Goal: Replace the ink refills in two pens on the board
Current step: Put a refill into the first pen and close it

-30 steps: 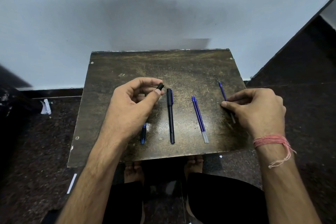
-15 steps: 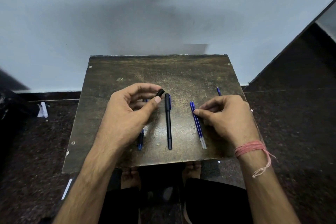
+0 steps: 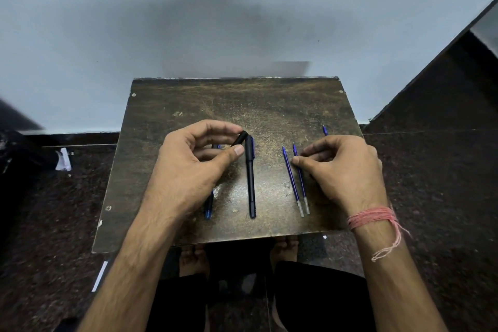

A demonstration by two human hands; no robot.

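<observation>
Dark wooden board [image 3: 269, 105] on the floor: black pen [image 3: 250, 183] at centre, two blue refills [image 3: 292, 183] lying side by side to its right. Left hand [image 3: 188, 167] pinches a small black pen piece [image 3: 239, 138] between thumb and fingers, over a blue pen [image 3: 208, 206]. Right hand [image 3: 347, 170] closes thumb and forefinger on the right-hand refill [image 3: 301, 180]; a third refill tip [image 3: 325, 130] shows beyond its knuckles.

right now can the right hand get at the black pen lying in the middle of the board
Probably yes: the right hand rests on the refills, and only bare board lies between them and the black pen.
</observation>
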